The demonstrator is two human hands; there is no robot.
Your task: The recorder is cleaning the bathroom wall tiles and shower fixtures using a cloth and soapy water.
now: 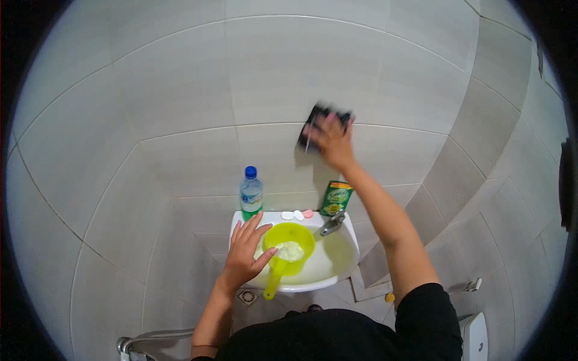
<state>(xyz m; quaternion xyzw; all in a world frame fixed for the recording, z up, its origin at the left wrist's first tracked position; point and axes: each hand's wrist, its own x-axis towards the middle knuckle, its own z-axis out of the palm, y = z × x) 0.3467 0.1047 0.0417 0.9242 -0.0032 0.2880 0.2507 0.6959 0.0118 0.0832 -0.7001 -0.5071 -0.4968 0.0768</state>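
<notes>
Against the tiled wall [271,149], my right hand [333,137] presses a dark cloth [311,122] flat; motion blurs the hand and cloth. My left hand [247,248] is over the left side of the white washbasin [343,259], fingers apart, holding nothing. Close to its thumb is a yellow-green plastic dipper [305,234] with whitish, foamy-looking contents. The dipper is in the basin, and its handle [273,280] reaches over the front rim. Whether my left fingertips touch the basin or dipper cannot be told.
On the basin's back ledge are a blue-capped plastic bottle [251,192] with green liquid, several soap pieces [298,215], and a green pouch [336,198]. A metal faucet [333,223] stands at right. A floor drain [247,296], hose [162,335] and toilet tank [476,338] are lower down.
</notes>
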